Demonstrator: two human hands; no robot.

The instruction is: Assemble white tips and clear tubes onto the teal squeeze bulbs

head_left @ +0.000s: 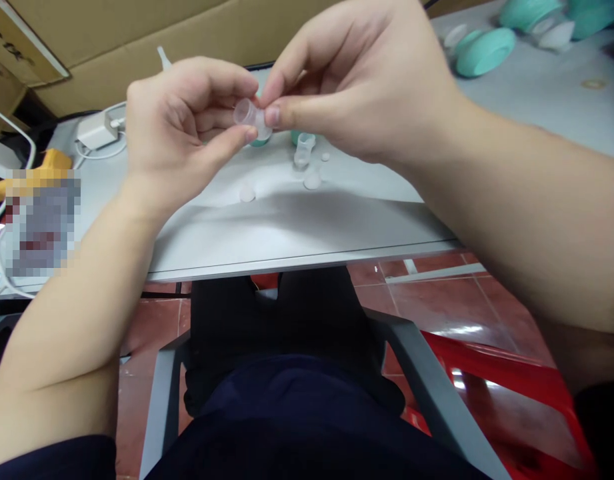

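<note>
Between my two hands, above the table, is a small translucent plastic cylinder (pixel 245 113) with a round open end turned toward me. My left hand (pixel 187 120) pinches it from the left with thumb and fingers. From the other side, my right hand (pixel 331 93) grips its far end between thumb and forefinger. On the table below stands a similar clear plastic piece (pixel 304 150). Around it lie a white disc (pixel 313 179), another pale disc (pixel 247 192) and a tiny white piece (pixel 325 157). Something green shows partly behind my fingers.
Several mint-green rounded parts (pixel 485 52) lie at the back right, near a tan ring (pixel 593 84). To the left are a white power adapter (pixel 97 129) with cables and a yellow object (pixel 41 175). Cardboard (pixel 137 33) borders the back; a red stool (pixel 511 400) stands lower right.
</note>
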